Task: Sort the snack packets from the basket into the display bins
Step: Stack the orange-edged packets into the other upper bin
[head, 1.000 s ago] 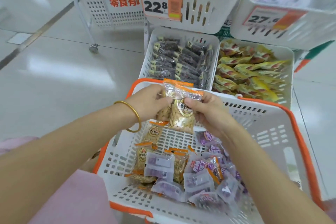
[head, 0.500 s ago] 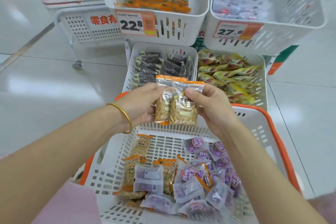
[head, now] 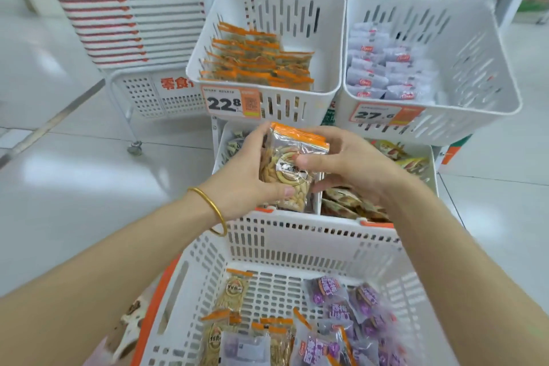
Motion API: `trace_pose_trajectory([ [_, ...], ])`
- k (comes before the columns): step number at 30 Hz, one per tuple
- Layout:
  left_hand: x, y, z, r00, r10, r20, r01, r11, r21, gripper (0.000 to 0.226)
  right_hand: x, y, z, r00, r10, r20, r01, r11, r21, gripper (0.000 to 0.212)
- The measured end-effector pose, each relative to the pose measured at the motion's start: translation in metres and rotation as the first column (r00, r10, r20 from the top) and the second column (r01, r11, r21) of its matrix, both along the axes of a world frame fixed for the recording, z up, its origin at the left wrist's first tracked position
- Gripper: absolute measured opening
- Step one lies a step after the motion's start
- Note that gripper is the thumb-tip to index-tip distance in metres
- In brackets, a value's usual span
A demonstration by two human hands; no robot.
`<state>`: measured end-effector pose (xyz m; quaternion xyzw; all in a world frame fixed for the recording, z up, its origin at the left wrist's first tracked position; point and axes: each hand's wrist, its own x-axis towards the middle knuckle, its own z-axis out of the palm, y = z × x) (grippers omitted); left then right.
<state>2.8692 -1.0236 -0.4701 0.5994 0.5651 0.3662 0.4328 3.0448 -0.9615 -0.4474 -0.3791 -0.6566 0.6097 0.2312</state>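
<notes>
packets (head: 289, 171): small stack, orange tops, held upright above basket's far rim, in front of lower bins
left hand (head: 246, 175): fingers wrapped round stack's left side, thumb at bottom edge; gold bangle (head: 212, 206) on wrist
right hand (head: 347, 166): thumb pressed on stack's front, fingers behind
basket (head: 297, 246): white, orange rim; orange and purple packets inside
upper bins: left bin (head: 325, 38) holds orange packets, tag 22.8; right bin (head: 463, 47) holds pale packets

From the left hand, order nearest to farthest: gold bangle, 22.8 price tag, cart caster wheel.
1. Gold bangle, on the left hand's own wrist.
2. 22.8 price tag, on the bin above.
3. Cart caster wheel, on the floor, far left.
</notes>
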Motion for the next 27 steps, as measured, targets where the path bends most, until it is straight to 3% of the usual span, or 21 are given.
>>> trace_pose_trajectory([
  [2,-0.005,0.023,0.019,0.999,0.039,-0.024,-0.037,0.997,0.062,0.114,-0.007,0.027,0.028,0.99,0.086,0.114,-0.095,0.993,0.072,0.038],
  [4,-0.01,0.051,0.037,0.993,0.097,-0.06,-0.088,0.986,0.144,0.116,-0.017,0.054,0.054,0.987,0.058,0.15,-0.082,0.984,0.156,0.023],
  [6,-0.019,0.081,0.05,0.981,0.181,-0.071,-0.159,0.957,0.243,0.114,-0.026,0.081,0.078,0.991,-0.035,0.128,-0.003,0.959,0.284,0.013],
  [8,-0.031,0.108,0.058,0.939,0.295,-0.176,-0.219,0.908,0.357,0.1,-0.036,0.114,0.097,0.981,-0.191,0.028,0.163,0.899,0.407,0.011],
  [11,-0.048,0.133,0.058,0.756,0.4,-0.519,-0.132,0.869,0.478,0.077,-0.058,0.174,0.106,0.913,-0.406,-0.037,0.35,0.735,0.581,0.021],
  [13,-0.056,0.143,0.052,0.636,0.367,-0.679,-0.044,0.895,0.443,0.068,-0.077,0.214,0.098,0.848,-0.522,0.093,0.302,0.619,0.725,0.008],
  [15,-0.06,0.149,0.044,0.552,0.336,-0.763,-0.007,0.917,0.398,0.063,-0.094,0.243,0.082,0.756,-0.593,0.277,0.168,0.584,0.794,0.016],
  [20,-0.065,0.154,0.032,0.531,0.36,-0.767,-0.003,0.906,0.424,0.062,-0.113,0.269,0.041,0.673,-0.582,0.457,0.129,0.701,0.702,0.027],
  [24,-0.064,0.154,0.031,0.554,0.359,-0.751,0.001,0.902,0.432,0.06,-0.115,0.266,0.047,0.757,-0.406,0.512,0.144,0.868,0.476,0.036],
  [27,-0.063,0.152,0.035,0.56,0.346,-0.753,0.018,0.903,0.429,0.058,-0.114,0.251,0.062,0.721,-0.32,0.615,0.032,0.902,0.431,0.038],
])
